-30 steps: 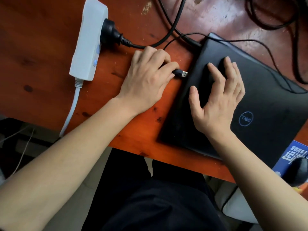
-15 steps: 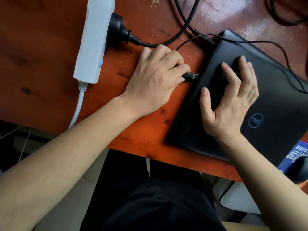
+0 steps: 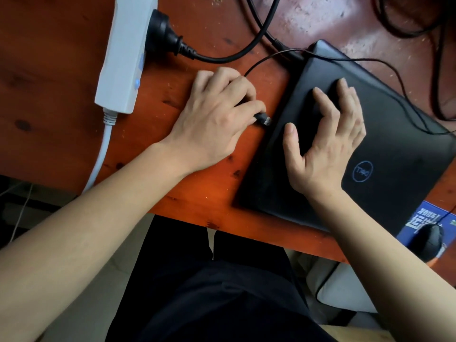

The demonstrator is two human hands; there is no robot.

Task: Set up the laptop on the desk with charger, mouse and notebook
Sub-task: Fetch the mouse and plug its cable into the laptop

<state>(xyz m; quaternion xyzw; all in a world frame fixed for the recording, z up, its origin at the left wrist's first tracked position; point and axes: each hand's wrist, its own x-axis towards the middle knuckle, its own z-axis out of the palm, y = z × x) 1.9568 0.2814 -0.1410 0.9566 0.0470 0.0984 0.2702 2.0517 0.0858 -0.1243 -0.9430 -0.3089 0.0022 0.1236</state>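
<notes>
The left hand (image 3: 214, 119) is closed around a small black USB plug (image 3: 263, 119), which is held just beside the edge of the closed black laptop (image 3: 399, 149). The right hand (image 3: 325, 144) is pressed on the lid with its fingers spread. The laptop is laid flat on the red-brown wooden desk (image 3: 49, 70).

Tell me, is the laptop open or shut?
Shut. The laptop lid lies flat with its logo facing up, and the right hand rests on it.

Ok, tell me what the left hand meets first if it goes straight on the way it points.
The left hand, pinching a USB plug, points right: the plug would probably first meet the side edge of the closed laptop. Height is unclear.
</notes>
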